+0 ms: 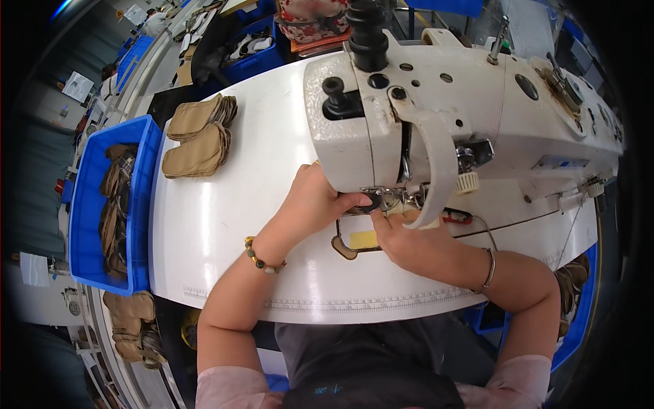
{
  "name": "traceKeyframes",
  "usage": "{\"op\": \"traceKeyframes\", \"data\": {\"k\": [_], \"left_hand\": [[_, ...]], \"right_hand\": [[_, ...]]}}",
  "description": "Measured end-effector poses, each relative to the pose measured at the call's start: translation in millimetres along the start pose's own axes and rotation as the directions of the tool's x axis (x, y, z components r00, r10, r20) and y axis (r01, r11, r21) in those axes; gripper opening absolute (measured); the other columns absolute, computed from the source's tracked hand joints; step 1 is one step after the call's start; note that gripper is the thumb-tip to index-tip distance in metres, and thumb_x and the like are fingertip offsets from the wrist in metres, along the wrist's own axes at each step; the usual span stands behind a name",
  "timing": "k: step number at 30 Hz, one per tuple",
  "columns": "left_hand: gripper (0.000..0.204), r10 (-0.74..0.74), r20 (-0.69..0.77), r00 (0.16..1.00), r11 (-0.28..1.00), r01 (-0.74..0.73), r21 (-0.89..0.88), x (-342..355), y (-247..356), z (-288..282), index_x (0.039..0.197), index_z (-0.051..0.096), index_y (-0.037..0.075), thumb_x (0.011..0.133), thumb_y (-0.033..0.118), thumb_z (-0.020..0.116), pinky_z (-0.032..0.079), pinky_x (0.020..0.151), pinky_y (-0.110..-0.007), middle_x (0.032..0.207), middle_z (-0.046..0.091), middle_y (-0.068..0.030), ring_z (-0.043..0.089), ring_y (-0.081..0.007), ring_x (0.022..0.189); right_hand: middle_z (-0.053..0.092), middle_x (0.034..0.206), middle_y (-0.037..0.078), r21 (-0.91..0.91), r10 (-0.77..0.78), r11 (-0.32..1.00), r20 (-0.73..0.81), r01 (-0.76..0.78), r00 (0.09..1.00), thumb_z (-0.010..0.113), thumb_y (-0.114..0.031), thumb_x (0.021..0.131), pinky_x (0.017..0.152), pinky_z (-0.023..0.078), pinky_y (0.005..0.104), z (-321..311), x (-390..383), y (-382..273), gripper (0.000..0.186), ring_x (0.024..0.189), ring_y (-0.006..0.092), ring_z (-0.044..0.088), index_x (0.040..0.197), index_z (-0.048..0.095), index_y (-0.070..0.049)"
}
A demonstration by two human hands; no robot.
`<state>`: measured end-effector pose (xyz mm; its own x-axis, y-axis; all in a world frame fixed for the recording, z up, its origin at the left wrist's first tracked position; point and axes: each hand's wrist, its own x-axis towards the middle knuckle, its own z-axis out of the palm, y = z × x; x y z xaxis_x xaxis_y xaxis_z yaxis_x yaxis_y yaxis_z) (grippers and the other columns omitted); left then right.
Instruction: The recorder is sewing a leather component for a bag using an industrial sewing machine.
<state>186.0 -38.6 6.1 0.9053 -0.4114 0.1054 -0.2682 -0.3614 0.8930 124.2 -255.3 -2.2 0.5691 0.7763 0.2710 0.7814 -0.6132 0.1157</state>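
Note:
A white industrial sewing machine (449, 102) stands on the white table (225, 279). My left hand (317, 204) is closed at its needle area, thumb pressed on a small dark piece of material (368, 203) under the presser foot. My right hand (402, 238) is closed beside it, fingertips against the same piece; its underside and thumb are hidden. A tan, dark-edged piece (344, 249) lies below my fingers, near a yellow strip (363, 238). A red-handled tool (456, 217) rests right of my right hand.
Two stacks of tan pieces (194, 150) lie back left. A blue bin of pieces (77, 225) stands at the left edge. More bins (248, 66) and a floral bag (306, 24) are behind. Pieces hang below left (133, 324); another bin is at right (579, 334). Co-workers (153, 24) sit far left.

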Motion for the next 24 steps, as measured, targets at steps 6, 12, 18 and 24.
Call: {"op": "traceKeyframes", "data": {"k": [6, 12, 18, 24], "left_hand": [[0.032, 0.100, -0.020, 0.995, 0.970, -0.093, 0.223, 1, 11, -1, 0.095, 0.075, 0.006, 0.067, 0.014, 0.088, 0.055, 0.070, -0.037, 0.092, 0.070, -0.0147, 0.069, -0.0321, 0.076], [0.030, 0.160, -0.005, 0.987, 0.927, -0.149, 0.343, -2, 16, -4, 0.093, 0.077, 0.008, 0.066, 0.015, 0.088, 0.054, 0.071, -0.037, 0.089, 0.070, -0.0136, 0.066, -0.0306, 0.079], [0.025, 0.232, 0.014, 0.973, 0.915, -0.223, 0.337, -1, 9, -5, 0.088, 0.078, 0.010, 0.066, 0.019, 0.087, 0.053, 0.070, -0.037, 0.088, 0.070, -0.0094, 0.065, -0.0289, 0.081], [0.023, 0.222, 0.043, 0.974, 0.881, -0.219, 0.419, -2, 8, -3, 0.087, 0.080, 0.014, 0.068, 0.025, 0.085, 0.047, 0.076, -0.038, 0.089, 0.071, -0.0059, 0.063, -0.0262, 0.085]], "right_hand": [[0.066, 0.075, 0.005, 0.023, -0.009, 1.000, -0.084, 0.011, 0.996, 0.066, -0.010, 0.074, 0.043, 0.041, 0.0322, 2, -3, 3, 0.040, 0.053, 0.0175, 0.060, 0.112, 0.069, 0.003], [0.061, 0.068, 0.003, 0.148, 0.131, 0.984, -0.249, -0.096, 0.960, 0.068, -0.010, 0.082, 0.041, 0.041, 0.0332, 14, -3, 12, 0.019, 0.053, 0.0173, 0.059, 0.097, 0.068, 0.000], [0.063, 0.084, 0.002, -0.113, 0.039, 0.992, -0.177, -0.060, 0.983, 0.063, -0.006, 0.086, 0.042, 0.039, 0.0327, 31, -12, 13, 0.021, 0.065, 0.0089, 0.059, 0.106, 0.064, -0.002], [0.060, 0.083, 0.001, -0.321, -0.134, 0.944, -0.157, 0.077, 0.978, 0.063, -0.008, 0.083, 0.048, 0.040, 0.0291, 24, -6, 17, 0.036, 0.063, 0.0109, 0.051, 0.117, 0.063, 0.005]]}}
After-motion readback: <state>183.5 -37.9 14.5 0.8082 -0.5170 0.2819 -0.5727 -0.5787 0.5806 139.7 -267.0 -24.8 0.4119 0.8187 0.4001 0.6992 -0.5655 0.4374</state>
